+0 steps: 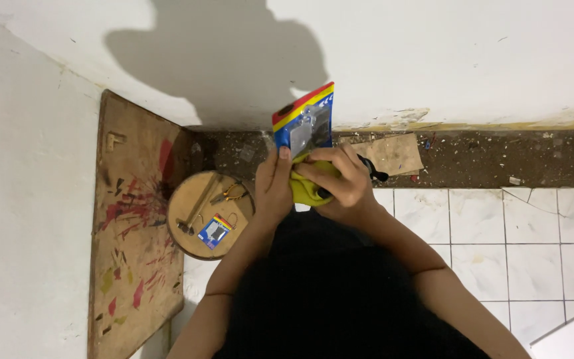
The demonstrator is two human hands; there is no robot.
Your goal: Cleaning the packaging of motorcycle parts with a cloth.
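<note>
**Obscured and Cut-Off Items**

Lower part of blister pack [305, 123] covered by left hand [273, 186] and right hand [341, 185]; contents behind clear window too glared to identify. Yellow item [307, 189] mostly buried between palms, possibly a tool handle. Black object [373, 171] showing only its tip past right knuckles. Small pack [215, 231] on round wooden stool [182, 239] too small to read. Wooden board [134, 226] cut off at bottom edge. Both forearms cropped by bottom edge.
</note>
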